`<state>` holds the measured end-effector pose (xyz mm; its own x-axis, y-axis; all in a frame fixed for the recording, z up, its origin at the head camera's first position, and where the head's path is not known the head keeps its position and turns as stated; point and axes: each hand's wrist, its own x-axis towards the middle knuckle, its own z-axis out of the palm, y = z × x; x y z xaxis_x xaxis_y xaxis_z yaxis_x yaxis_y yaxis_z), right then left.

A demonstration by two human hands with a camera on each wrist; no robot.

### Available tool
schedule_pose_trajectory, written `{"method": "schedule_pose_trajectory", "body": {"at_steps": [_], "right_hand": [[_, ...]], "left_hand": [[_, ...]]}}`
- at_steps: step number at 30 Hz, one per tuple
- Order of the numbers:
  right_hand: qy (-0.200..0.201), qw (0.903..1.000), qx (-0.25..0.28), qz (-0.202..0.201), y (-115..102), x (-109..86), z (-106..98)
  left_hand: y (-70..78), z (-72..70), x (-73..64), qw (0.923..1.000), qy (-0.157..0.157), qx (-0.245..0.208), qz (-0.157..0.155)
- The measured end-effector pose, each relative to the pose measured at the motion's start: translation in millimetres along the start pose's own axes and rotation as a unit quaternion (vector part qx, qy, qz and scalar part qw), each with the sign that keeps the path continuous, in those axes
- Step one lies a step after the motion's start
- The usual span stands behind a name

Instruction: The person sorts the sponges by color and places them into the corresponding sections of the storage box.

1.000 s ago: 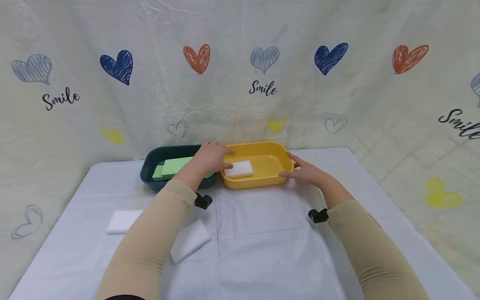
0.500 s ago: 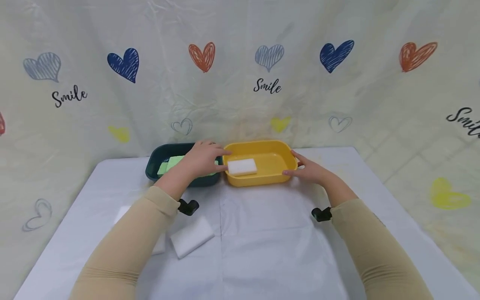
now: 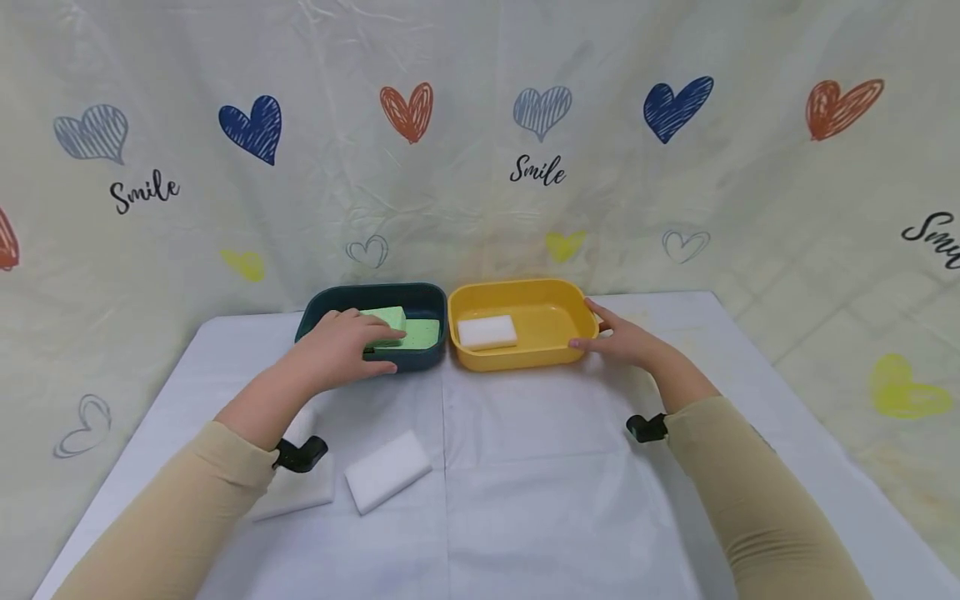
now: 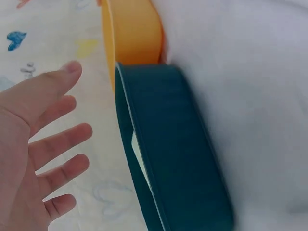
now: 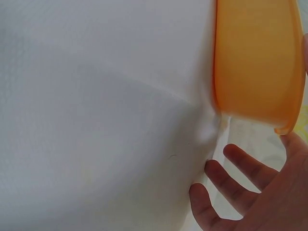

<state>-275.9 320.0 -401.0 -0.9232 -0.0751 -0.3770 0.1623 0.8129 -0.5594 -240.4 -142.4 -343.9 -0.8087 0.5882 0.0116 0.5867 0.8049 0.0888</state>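
My left hand (image 3: pixel 341 346) hovers over the front left of the dark green tub (image 3: pixel 420 360), fingers spread and holding nothing. Inside that tub, speckled green sponge blocks (image 3: pixel 422 333) lie partly behind the hand. Butted against its right side is a yellow tub (image 3: pixel 551 321) with a white sponge block (image 3: pixel 487 332) at its left end. My right hand (image 3: pixel 626 342) holds the yellow tub's right end between thumb and forefinger; its other fingers (image 5: pixel 231 183) are spread below the rim in the right wrist view.
One white block (image 3: pixel 388 471) lies at an angle on the white-covered table (image 3: pixel 540 500). More white block (image 3: pixel 303 492) shows beside and under my left forearm. A curtain printed with hearts (image 3: pixel 457 192) hangs behind the tubs.
My left hand has moved left and toward me, from the yellow tub's left end to the green tub. The right hand keeps its place on the yellow tub. The view has shifted slightly.
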Motion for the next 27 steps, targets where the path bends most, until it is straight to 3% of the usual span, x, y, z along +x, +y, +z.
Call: {"method": "schedule_pose_trajectory", "body": {"at_steps": [5, 12, 17, 27], "right_hand": [[0.0, 1.0, -0.004, -0.004, 2.4, 0.3, -1.2], [0.003, 0.9998, -0.001, -0.019, 3.6, -0.6, -0.6], [0.002, 0.9999, 0.002, -0.014, 3.7, 0.2, 1.9], [0.01, 0.9999, -0.005, -0.012, 5.5, 1.0, 1.5]], "left_hand": [[-20.3, 4.5, -33.7, 0.9996, 0.009, -0.025, -0.007], [-45.2, 9.7, -76.7, 0.997, -0.012, -0.054, -0.054], [-65.3, 21.5, -105.1, 0.9941, -0.023, -0.077, -0.073], [-97.8, 39.4, -148.6, 0.9814, -0.046, -0.116, -0.146]]}}
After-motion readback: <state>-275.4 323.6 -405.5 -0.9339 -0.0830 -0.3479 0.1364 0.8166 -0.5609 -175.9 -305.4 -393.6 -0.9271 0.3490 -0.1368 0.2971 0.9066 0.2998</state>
